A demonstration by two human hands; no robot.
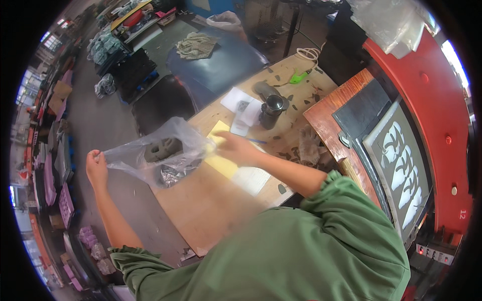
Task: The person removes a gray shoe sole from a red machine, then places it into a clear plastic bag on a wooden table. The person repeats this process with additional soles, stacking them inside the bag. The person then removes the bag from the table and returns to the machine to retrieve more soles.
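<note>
A clear plastic bag is stretched between my two hands over the left end of the wooden table. My left hand is closed on one edge of it, out past the table's side. Close to the opposite edge, above a yellow sheet, is my right hand; its fingers are curled against the film and slightly smeared by motion. Dark grey moulded pieces show through the film, but I cannot tell whether they lie inside or under it. Shiny crumpled wrapping lies beside them.
A black lidded container stands on the table near white papers, a green-handled tool and dark scraps. At right is a red machine frame with a mould plate. A cloth lies on a dark surface beyond.
</note>
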